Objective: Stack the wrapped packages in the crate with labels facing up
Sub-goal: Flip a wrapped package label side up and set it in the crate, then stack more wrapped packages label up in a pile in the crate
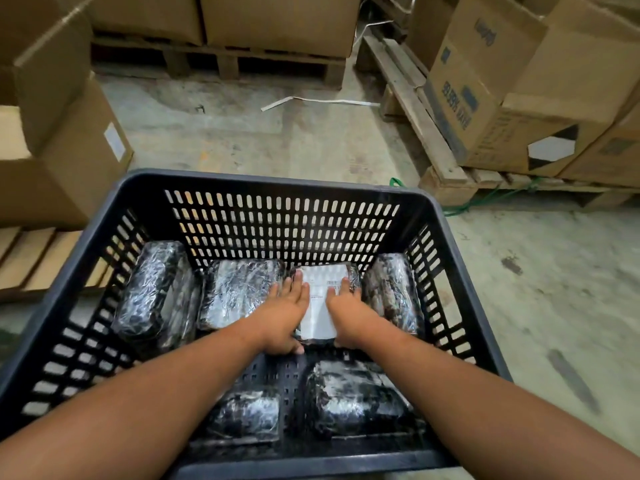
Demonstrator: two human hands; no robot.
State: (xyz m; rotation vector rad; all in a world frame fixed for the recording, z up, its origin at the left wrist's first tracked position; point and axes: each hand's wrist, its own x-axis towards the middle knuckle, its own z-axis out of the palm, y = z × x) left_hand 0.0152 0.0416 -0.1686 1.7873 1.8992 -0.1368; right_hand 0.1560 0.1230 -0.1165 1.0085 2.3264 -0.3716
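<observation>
A black slotted crate (277,188) sits on the concrete floor (242,133) among cardboard boxes (502,98) on wooden pallets (415,109). Six plastic-wrapped packages lie on its bottom. The labelled package (320,303), white label up, rests in the far row between two other wrapped packages (239,292). The left hand (285,317) and right hand (348,315) flank it, palms against its long sides, fingers extended flat over its top edges, thumbs at the near corners, holding it between them.
</observation>
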